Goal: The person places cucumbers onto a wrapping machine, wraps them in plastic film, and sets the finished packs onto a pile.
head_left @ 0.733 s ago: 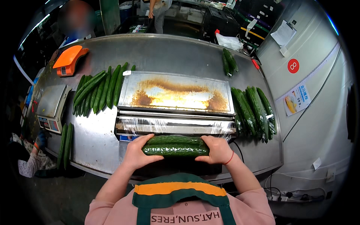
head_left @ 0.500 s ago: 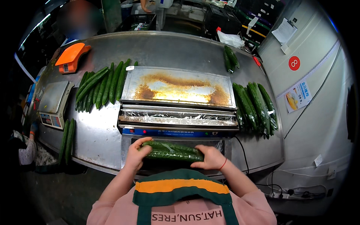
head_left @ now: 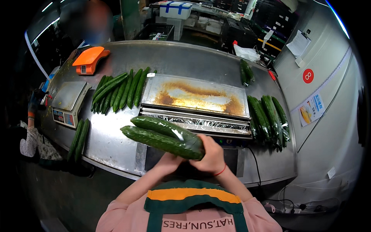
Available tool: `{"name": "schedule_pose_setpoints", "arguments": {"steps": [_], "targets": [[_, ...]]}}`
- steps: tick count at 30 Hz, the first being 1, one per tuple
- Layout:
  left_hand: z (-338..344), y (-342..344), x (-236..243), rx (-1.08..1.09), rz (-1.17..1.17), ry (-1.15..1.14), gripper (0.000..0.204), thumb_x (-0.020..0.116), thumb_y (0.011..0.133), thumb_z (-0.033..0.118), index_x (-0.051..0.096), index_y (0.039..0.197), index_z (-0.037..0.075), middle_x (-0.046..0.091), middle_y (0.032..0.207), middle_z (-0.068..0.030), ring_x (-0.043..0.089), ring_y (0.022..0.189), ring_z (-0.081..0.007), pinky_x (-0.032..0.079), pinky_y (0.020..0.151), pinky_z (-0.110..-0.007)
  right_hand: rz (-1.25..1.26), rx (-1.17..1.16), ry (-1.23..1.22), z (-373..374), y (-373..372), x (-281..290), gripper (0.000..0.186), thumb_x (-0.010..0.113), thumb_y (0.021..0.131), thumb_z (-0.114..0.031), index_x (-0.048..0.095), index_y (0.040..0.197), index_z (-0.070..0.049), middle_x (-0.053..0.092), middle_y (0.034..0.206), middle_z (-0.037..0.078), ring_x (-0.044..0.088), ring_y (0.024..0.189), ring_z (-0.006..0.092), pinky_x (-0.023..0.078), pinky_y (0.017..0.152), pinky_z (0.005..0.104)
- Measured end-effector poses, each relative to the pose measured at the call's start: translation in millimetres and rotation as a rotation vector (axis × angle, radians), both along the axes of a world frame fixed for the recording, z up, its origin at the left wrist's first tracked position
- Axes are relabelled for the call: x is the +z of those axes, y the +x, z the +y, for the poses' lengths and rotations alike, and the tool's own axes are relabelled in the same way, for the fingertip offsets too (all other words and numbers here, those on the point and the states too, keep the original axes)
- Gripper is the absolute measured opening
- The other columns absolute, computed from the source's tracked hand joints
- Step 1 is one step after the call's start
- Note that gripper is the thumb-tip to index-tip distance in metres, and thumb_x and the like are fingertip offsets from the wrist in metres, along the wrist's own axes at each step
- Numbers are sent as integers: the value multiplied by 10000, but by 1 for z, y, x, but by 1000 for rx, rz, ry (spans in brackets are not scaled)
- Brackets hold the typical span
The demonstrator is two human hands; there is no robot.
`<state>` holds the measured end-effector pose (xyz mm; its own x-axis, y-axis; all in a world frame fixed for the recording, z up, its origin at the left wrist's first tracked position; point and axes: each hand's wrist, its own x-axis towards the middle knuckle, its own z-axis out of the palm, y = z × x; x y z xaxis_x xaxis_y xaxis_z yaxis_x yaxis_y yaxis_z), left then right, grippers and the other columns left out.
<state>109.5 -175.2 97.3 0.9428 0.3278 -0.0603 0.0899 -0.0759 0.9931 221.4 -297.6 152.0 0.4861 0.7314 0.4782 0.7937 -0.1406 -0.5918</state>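
Note:
A pack of two cucumbers in clear film is tilted up over the front of the wrapping machine. My right hand grips its right end, the thumb side against the film. My left hand is underneath the pack, and its fingers are hidden behind the cucumbers. Film glints on the machine's front roller strip, just beyond the pack. The machine's flat metal top is stained brown.
Loose cucumbers lie left of the machine, and wrapped ones to its right. Two more cucumbers rest at the left edge near a weighing scale. An orange scale stands behind. A person's gloved hand shows far left.
The pack has been lifted and turned, its left end now raised over the machine front. My left hand has gone from its left end to underneath; the right still holds the right end.

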Motion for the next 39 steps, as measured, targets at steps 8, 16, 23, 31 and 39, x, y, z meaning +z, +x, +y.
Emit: {"name": "schedule_pose_setpoints", "arguments": {"steps": [8, 16, 23, 31, 39], "targets": [[26, 8, 129, -163, -73, 1358, 768, 760, 569, 162, 432, 1262, 113, 495, 1138, -120, 482, 1054, -308, 369, 889, -421, -302, 67, -49, -30, 42, 41, 546, 754, 494, -165, 552, 984, -37, 581, 871, 125, 566, 878, 307, 417, 864, 398], [10, 31, 66, -216, -142, 245, 865, 771, 583, 134, 327, 1310, -16, 503, 1158, -124, 508, 1055, -240, 401, 896, -334, -39, 161, 549, -12, 55, 46, 626, 561, 826, -329, 334, 1310, -4, 295, 1376, 217, 266, 1293, 355, 213, 1055, 400], [-6, 43, 51, -201, -215, -734, 673, 525, 848, 414, 286, 1341, 22, 389, 1321, -122, 425, 1187, -237, 363, 972, -368, -85, 198, 235, -14, 22, 18, 600, 484, 858, -295, 319, 1311, 62, 219, 1404, 249, 177, 1320, 394, 175, 1070, 441], [6, 70, 78, -334, -139, 391, 728, 720, 612, 139, 404, 1254, 5, 537, 1089, -149, 544, 1018, -246, 437, 837, -352, -510, 119, -110, -63, 60, 99, 632, 763, 585, -252, 524, 1131, -41, 468, 1223, 172, 385, 1205, 335, 330, 971, 467], [14, 51, 101, -18, -389, 1103, 800, 777, 593, 182, 389, 1277, 35, 374, 1297, -197, 359, 1206, -374, 282, 1004, -476, -331, 176, -484, -47, 109, 76, 718, 708, 566, -156, 445, 1229, -70, 575, 931, 129, 577, 846, 309, 474, 703, 391]]}}
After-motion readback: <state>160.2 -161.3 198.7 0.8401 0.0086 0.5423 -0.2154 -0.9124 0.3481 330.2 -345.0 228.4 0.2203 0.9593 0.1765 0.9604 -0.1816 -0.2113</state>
